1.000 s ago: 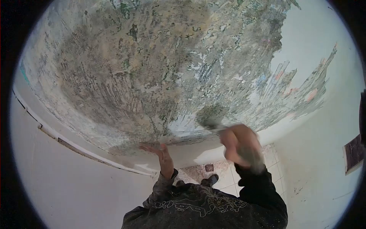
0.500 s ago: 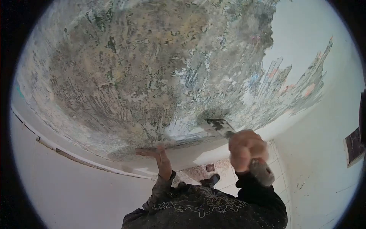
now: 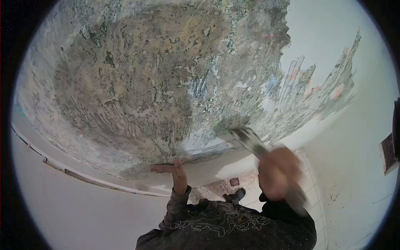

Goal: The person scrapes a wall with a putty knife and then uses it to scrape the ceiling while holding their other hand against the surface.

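My right hand (image 3: 278, 173), blurred by motion, is wrapped around the handle of a scraper (image 3: 250, 141). Its flat metal blade points up and left, the tip close to the rough grey wall (image 3: 158, 83). Part of the handle sticks out below my fist. Lower down on the left, my left hand (image 3: 179, 178) rests with fingers stretched out against the lower part of the same wall, holding nothing. A shadow falls on the wall around the blade tip.
Smooth white paint (image 3: 329, 33) borders the scraped patch at upper right. A white side wall (image 3: 350, 166) stands to the right, with a dark framed opening (image 3: 389, 154). Below are floor tiles (image 3: 310, 183), reddish debris and a shoe (image 3: 239, 194).
My right hand has moved slightly right and down with the scraper. My left hand stays at the wall. The whole view has shifted a little.
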Available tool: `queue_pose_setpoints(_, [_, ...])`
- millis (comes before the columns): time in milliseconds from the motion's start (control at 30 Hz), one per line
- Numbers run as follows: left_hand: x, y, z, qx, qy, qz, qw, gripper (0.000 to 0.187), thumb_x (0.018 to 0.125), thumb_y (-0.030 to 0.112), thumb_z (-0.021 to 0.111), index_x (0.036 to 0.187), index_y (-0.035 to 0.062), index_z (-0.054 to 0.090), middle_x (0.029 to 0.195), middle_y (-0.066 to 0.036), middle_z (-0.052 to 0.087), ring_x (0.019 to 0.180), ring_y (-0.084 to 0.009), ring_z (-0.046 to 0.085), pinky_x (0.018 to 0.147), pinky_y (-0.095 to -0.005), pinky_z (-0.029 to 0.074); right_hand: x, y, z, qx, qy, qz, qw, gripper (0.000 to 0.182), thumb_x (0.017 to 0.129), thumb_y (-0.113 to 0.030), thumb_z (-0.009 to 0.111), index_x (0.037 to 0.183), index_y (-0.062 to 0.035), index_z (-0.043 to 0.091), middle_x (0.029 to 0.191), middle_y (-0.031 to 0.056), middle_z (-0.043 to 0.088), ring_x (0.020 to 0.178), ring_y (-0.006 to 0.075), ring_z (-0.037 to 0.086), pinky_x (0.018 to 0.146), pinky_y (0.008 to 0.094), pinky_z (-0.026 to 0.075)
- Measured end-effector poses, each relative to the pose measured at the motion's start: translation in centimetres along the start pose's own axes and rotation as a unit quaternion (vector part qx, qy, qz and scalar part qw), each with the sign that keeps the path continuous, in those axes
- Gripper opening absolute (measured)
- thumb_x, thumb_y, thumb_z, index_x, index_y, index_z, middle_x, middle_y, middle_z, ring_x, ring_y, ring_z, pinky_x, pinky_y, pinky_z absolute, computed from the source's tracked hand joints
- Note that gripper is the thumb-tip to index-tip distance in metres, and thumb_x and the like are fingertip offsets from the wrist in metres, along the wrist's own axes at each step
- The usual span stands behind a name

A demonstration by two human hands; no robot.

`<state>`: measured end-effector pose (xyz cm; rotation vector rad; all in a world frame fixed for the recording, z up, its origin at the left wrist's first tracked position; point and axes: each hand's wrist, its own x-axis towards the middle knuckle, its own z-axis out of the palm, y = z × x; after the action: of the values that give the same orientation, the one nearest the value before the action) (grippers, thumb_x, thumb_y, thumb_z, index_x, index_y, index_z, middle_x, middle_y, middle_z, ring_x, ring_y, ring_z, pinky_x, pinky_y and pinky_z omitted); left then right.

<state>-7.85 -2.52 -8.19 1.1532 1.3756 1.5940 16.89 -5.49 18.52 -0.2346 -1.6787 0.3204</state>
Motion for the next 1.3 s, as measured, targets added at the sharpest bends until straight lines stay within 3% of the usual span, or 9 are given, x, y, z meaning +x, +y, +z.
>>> queue_pose_setpoints(100, [0.0,0.0,-0.1,0.001,-0.007,-0.003,1.0,0.073,0.094,0.043,0.038,0.14,0.0078,-0.006,0.143,-0.015,-0.007,0.132,-0.0264,-0.003,0.107,-0.0468,0.005,0.9,0.0,0.4,-0.042,-0.009,0.067,0.997,0.019,0.084,-0.013,0.047,0.066,-0.0072,0.047,0.067,0.0098,0.055,0.061,0.0228,0.057,0.055,0.0378,0.047])
queue_pose_setpoints(200, [0.3,-0.2,0.0,-0.003,-0.009,-0.005,1.0,0.073,0.094,0.043,0.038,0.14,0.0069,-0.005,0.143,-0.015,-0.005,0.131,-0.026,-0.001,0.107,-0.046,0.005,0.3,-1.7,-0.6,0.096,0.041,-0.134,0.985,0.021,0.085,-0.008,0.048,0.065,-0.0082,0.04,0.058,0.0068,0.053,0.057,0.0221,0.057,0.055,0.0377,0.047])
queue_pose_setpoints(333, [0.2,-0.5,0.1,-0.007,-0.012,-0.01,1.0,0.072,0.094,0.043,0.038,0.14,0.0057,-0.004,0.142,-0.016,-0.003,0.131,-0.0255,0.001,0.107,-0.0449,0.006,1.4,-0.7,1.2,-0.136,0.041,-0.01,0.99,0.028,0.087,-0.008,0.044,0.06,-0.01,0.037,0.051,0.0042,0.049,0.046,0.0206,0.051,0.051,0.0337,0.046])
queue_pose_setpoints(467, [0.6,-0.6,0.1,-0.008,-0.013,-0.01,1.0,0.072,0.094,0.043,0.038,0.14,0.0045,-0.003,0.142,-0.016,0.0,0.13,-0.025,0.004,0.107,-0.0439,0.007,0.5,-2.1,0.2,0.092,0.126,-0.145,0.977,0.025,0.086,-0.006,0.049,0.065,-0.0098,0.035,0.05,0.0049,0.049,0.043,0.0211,0.051,0.046,0.0325,0.044])
queue_pose_setpoints(733, [0.7,-0.7,0.0,-0.005,-0.011,-0.013,1.0,0.072,0.094,0.042,0.037,0.14,0.0021,-0.001,0.141,-0.017,0.005,0.129,-0.024,0.009,0.107,-0.0418,0.009,-0.3,-2.1,0.5,0.093,0.148,-0.122,0.977,0.027,0.078,-0.005,0.067,0.073,-0.0065,0.04,0.053,0.0042,0.049,0.046,0.0215,0.053,0.047,0.034,0.045])
queue_pose_setpoints(967, [0.6,-0.8,-0.3,-0.006,-0.008,-0.019,1.0,0.072,0.095,0.042,0.037,0.14,0.0001,0.001,0.141,-0.017,0.009,0.129,-0.0231,0.013,0.107,-0.04,0.01,1.1,-3.4,-1.9,0.042,-0.046,-0.043,0.997,0.012,0.081,-0.002,0.05,0.072,-0.0055,0.043,0.058,0.0064,0.054,0.046,0.0174,0.052,0.051,0.031,0.045])
queue_pose_setpoints(1000, [0.5,-0.9,-0.3,-0.006,-0.006,-0.02,1.0,0.072,0.095,0.042,0.037,0.14,-0.0002,0.001,0.14,-0.017,0.01,0.129,-0.023,0.014,0.107,-0.0398,0.01,0.4,-2.1,0.0,0.04,0.145,-0.156,0.976,0.013,0.076,-0.001,0.064,0.079,-0.0047,0.052,0.058,0.0028,0.052,0.05,0.0144,0.052,0.049,0.0262,0.045])
queue_pose_setpoints(1133, [0.5,-1.0,-0.5,-0.005,-0.007,-0.024,1.0,0.072,0.095,0.042,0.037,0.14,-0.0014,0.002,0.14,-0.018,0.013,0.128,-0.0225,0.016,0.107,-0.0387,0.011,1.5,-0.4,0.7,-0.125,-0.013,0.255,0.959,0.01,0.082,-0.013,0.052,0.08,-0.0035,0.054,0.057,0.0015,0.055,0.052,0.0139,0.054,0.053,0.0285,0.044])
queue_pose_setpoints(1300, [0.4,-1.3,-0.4,0.003,-0.001,-0.024,1.0,0.072,0.095,0.042,0.037,0.14,-0.0029,0.004,0.14,-0.018,0.016,0.128,-0.0219,0.019,0.107,-0.0374,0.012,1.1,1.6,-0.2,-0.087,-0.036,0.119,0.988,0.018,0.085,-0.013,0.049,0.069,-0.0034,0.053,0.061,0.0046,0.056,0.055,0.016,0.057,0.054,0.0296,0.045])
